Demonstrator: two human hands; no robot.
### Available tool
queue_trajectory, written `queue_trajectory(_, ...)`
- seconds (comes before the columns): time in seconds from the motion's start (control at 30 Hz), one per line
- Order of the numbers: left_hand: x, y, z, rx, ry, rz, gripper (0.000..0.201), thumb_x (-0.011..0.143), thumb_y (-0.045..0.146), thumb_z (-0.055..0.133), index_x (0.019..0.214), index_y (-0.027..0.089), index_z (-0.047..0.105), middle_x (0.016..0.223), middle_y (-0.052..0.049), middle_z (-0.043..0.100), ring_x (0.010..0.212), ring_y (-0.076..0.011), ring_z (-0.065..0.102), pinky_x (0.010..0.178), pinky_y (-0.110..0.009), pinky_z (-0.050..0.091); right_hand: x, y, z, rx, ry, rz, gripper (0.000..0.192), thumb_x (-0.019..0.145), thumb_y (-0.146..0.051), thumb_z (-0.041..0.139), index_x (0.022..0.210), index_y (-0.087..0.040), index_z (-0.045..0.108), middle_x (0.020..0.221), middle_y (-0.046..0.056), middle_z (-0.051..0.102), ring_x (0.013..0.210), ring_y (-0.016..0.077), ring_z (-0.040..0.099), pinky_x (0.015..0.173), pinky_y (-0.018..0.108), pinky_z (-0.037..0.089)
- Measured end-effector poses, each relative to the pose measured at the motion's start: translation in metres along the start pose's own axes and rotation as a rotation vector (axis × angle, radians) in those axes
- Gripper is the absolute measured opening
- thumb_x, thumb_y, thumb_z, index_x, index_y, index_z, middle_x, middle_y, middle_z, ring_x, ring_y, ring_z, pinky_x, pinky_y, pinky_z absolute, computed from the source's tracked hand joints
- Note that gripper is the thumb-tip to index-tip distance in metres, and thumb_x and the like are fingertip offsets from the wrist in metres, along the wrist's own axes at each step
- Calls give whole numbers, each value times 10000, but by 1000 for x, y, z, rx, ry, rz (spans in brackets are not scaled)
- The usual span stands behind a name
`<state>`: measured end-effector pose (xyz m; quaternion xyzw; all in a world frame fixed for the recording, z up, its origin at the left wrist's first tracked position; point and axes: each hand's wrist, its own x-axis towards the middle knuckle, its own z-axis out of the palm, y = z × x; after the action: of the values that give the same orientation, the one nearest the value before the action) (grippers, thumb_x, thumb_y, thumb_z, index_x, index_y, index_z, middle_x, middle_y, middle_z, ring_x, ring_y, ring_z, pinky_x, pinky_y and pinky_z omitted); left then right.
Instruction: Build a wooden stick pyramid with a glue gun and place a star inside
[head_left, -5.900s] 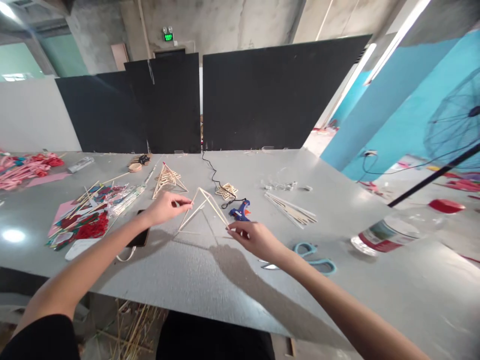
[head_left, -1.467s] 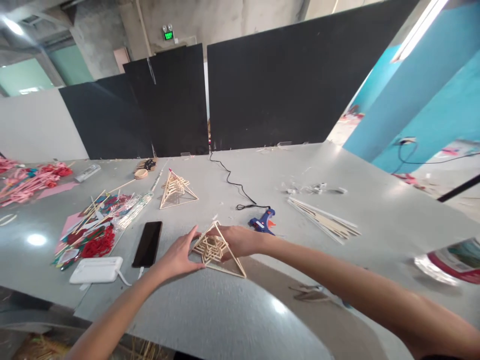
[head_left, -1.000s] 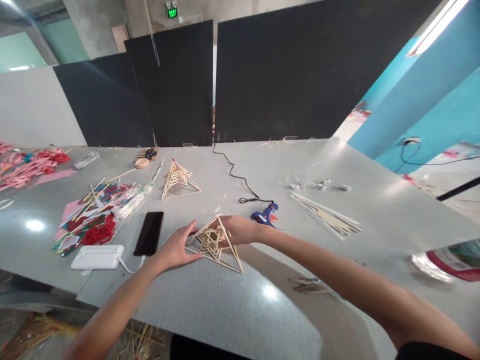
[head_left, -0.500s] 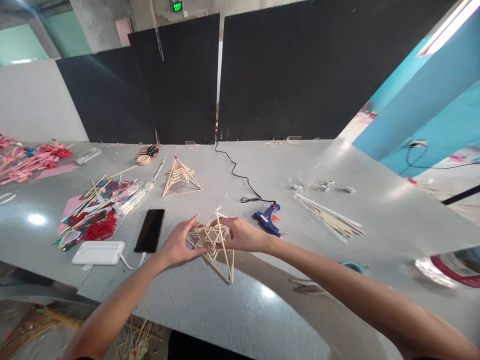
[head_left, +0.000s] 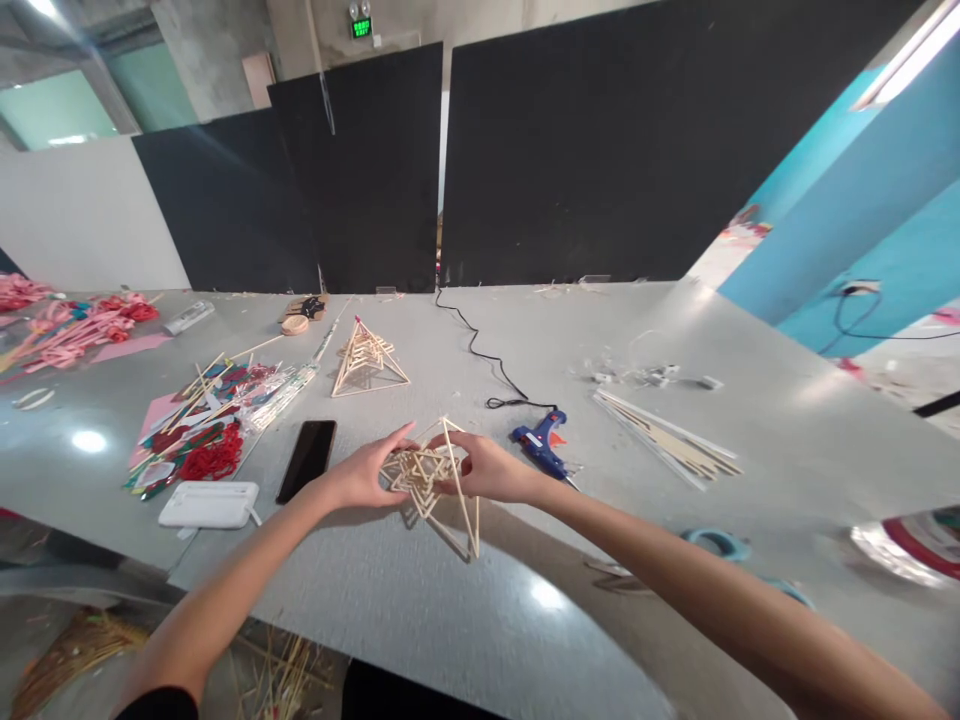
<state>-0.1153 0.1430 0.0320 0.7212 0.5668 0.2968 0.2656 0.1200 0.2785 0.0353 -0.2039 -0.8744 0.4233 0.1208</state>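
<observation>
1. The left hand [head_left: 370, 477] and the right hand [head_left: 491, 470] together hold a pale, open pyramid frame of thin wooden sticks with smaller stick triangles nested inside it [head_left: 433, 478], tipped on its side just above the grey table [head_left: 465, 620] near its front edge.
2. Left hand: fingers closed on the frame from 9 o'clock, pinching the nested inner sticks. Right hand: closed on it from 3 o'clock, thumb hooked over a long outer stick.
3. One corner of the frame points down toward 5 o'clock and appears to touch the table; I judge that it serves as a pivot while the frame is turned.
4. To do this well, grip at the stick joints, not mid-span, since such thin sticks likely flex or snap; keep the pressure light and equal on both sides so the inner triangles do not shift.
5. At 2 o'clock from the hands lies a blue hot-glue gun [head_left: 541, 446], close by with its black cord trailing away.
6. At 9 o'clock lies a black phone [head_left: 307, 460]; at 11 o'clock, well apart, stands a second finished stick pyramid [head_left: 367, 356].
</observation>
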Motion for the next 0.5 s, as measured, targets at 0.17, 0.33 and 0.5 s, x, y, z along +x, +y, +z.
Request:
queue_trajectory(0.17, 14, 7, -11, 22, 32, -10, 1051, 743, 275, 841, 1651, 316, 314, 1414, -112, 683, 1297, -327, 663, 1148, -558, 506, -3, -1, -10, 11, 40, 50, 555, 803, -420, 768, 1296, -190, 659, 681, -28, 641, 537, 113, 534, 528, 249, 425)
queue_trajectory(0.33, 24, 12, -7, -25, 108, -9, 1052, 776, 355, 861, 1657, 279, 290, 1439, -113, 666, 1308, -292, 663, 1171, -516, 515, -31, -9, -17, -54, 219, 70, 471, 948, -445, 562, 1336, -183, 620, 615, -29, 588, 477, 129, 500, 511, 271, 416)
queue_trajectory(0.5, 39, 20, 3, -67, 173, 39, 1052, 757, 347, 886, 1638, 253, 318, 1441, -115, 653, 1284, -273, 671, 1178, -491, 525, -57, -2, -24, -167, 458, 62, 407, 977, -370, 480, 1322, -173, 568, 1073, 111, 710, 616, 128, 588, 724, 333, 515)
